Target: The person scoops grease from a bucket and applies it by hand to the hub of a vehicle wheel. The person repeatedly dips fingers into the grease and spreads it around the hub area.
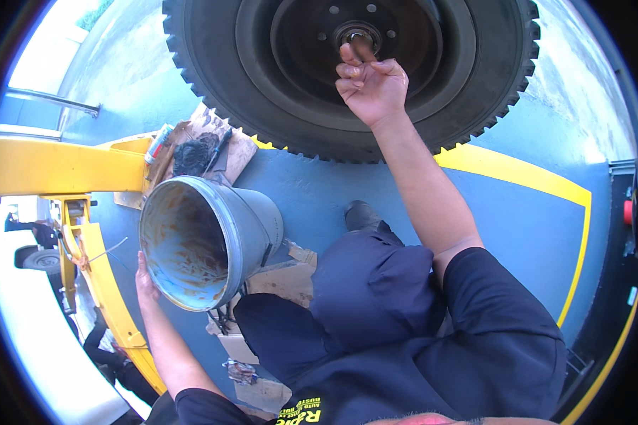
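Observation:
At the lower left side of a bucket point(256, 219), my left hand point(147, 282) grips the rim, its fingers mostly hidden. The pale blue bucket is tilted with its mouth toward me, and brown grease smears its inner wall. My right hand point(372, 88) is raised palm up at the centre of a big wheel. Its fingers are curled, and the dark brown-coated index finger reaches to the hub point(347, 32). What the fingertips hold, if anything, I cannot make out. A black, chunky-treaded tyre point(213, 78) surrounds the dark rim with its bolt holes.
Left of the wheel, a yellow steel beam point(64, 166) carries cardboard with a dark rag point(191, 156) and a spray can point(159, 144). Cardboard pieces point(283, 283) and a crumpled wrapper point(240, 371) lie near my knees. A yellow line point(517, 170) crosses the blue floor.

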